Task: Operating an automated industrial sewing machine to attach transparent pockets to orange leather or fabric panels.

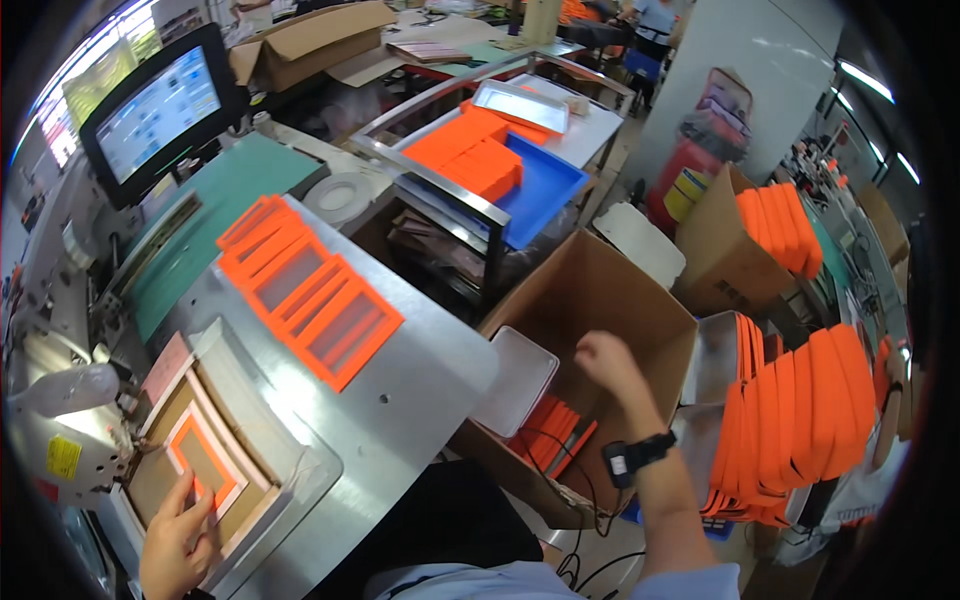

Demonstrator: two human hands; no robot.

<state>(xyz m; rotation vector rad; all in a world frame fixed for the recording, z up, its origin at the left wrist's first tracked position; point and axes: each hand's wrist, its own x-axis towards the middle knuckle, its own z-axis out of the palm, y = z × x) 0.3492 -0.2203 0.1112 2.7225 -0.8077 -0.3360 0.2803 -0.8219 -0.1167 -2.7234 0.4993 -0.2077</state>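
My left hand (180,543) is at the lower left, its index finger stretched out and fingertips on the near edge of an orange rectangular frame piece (187,432). That piece lies in a pale-bordered rectangular template (262,470) on the machine's bed. My right hand (607,362), with a dark band on the wrist, is over an open cardboard box (630,290). Its fingers are curled in, and nothing shows in them. Inside the box are several orange pieces (553,432), beside a whitish tray (515,380) at its left wall.
An overlapping row of orange frame pieces with mesh-like centres (305,285) lies on the metal table (420,370). Stacked orange pieces (800,415) stand right of the box. Behind are a cart with a blue tray (545,190), a monitor (160,110) and another carton (725,250). Cables hang by the box.
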